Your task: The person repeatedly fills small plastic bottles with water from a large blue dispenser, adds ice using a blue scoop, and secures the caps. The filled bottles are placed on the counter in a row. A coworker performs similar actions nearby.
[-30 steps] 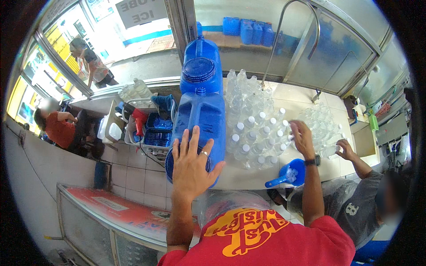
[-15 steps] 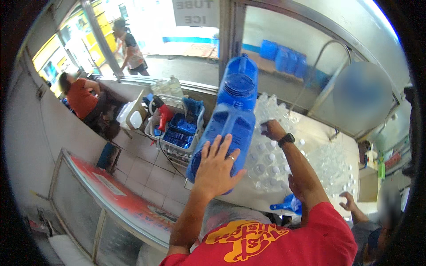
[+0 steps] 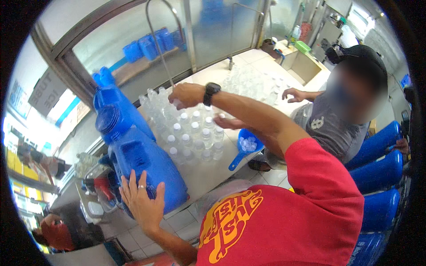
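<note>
My left hand (image 3: 144, 197) lies with its fingers spread on the near end of a large blue jug (image 3: 133, 153). A ring shows on one finger. Another blue jug (image 3: 116, 102) stands just beyond it. My right hand (image 3: 186, 95), with a black watch at the wrist, reaches over clear bottles (image 3: 195, 139) with white caps. Its fingers are curled around a white bottle cap among the far bottles. Below my right forearm, another hand (image 3: 228, 122) shows near the bottles; whose it is I cannot tell. Beside them lies a blue dipper (image 3: 248, 142) holding whitish pieces.
A person in a grey shirt (image 3: 328, 124) and dark cap is at the right, one hand (image 3: 293, 94) over the table. More clear bottles (image 3: 248, 82) stand toward a sink (image 3: 304, 66). Curved metal pipe (image 3: 157, 40) rises beyond the bottles. Blue containers (image 3: 377, 170) line the lower right.
My view has turned to the right, bringing the grey-shirted person and the sink into fuller view. My left hand stays on the blue jug, and my right hand is still among the bottles.
</note>
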The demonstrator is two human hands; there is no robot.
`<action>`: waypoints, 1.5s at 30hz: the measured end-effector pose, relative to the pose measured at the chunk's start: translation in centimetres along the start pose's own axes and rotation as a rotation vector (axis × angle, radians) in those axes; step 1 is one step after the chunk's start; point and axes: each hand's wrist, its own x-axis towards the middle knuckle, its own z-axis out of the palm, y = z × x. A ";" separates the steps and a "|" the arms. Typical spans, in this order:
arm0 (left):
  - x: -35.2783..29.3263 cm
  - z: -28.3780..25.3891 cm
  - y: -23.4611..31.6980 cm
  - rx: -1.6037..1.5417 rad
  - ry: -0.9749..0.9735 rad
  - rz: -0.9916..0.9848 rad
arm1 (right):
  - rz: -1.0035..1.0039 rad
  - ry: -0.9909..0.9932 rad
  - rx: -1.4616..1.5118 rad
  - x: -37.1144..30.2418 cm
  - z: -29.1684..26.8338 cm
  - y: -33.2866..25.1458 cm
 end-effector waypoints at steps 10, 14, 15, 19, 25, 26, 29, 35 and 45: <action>0.2 -0.4 0.1 0.082 -0.096 0.026 | 0.136 0.457 0.415 -14.5 -6.8 -10.6; 0.3 -0.1 -0.2 0.087 -0.097 0.033 | 0.170 0.690 0.381 -17.6 -9.5 -12.3; 0.3 -0.1 -0.3 0.090 -0.099 0.034 | 0.201 0.720 0.267 -18.3 -9.8 -12.6; 0.3 -0.1 -0.4 0.063 -0.081 0.052 | 0.368 0.954 0.604 -19.5 -9.4 -13.2; 0.7 0.1 -0.6 0.084 -0.107 0.038 | 0.396 0.942 0.499 -19.7 -9.3 -12.8; 0.8 0.2 -0.6 0.088 -0.101 0.048 | 0.363 0.947 0.472 -19.7 -9.4 -12.8; 0.7 0.4 -0.7 0.088 -0.096 0.049 | 0.359 0.954 0.415 -19.9 -9.4 -12.9; 0.8 0.3 -0.8 0.093 -0.110 0.045 | 0.337 0.976 0.363 -19.9 -9.7 -12.7; 0.7 0.4 -0.8 0.084 -0.101 0.044 | 0.317 0.917 0.239 -18.6 -7.9 -11.9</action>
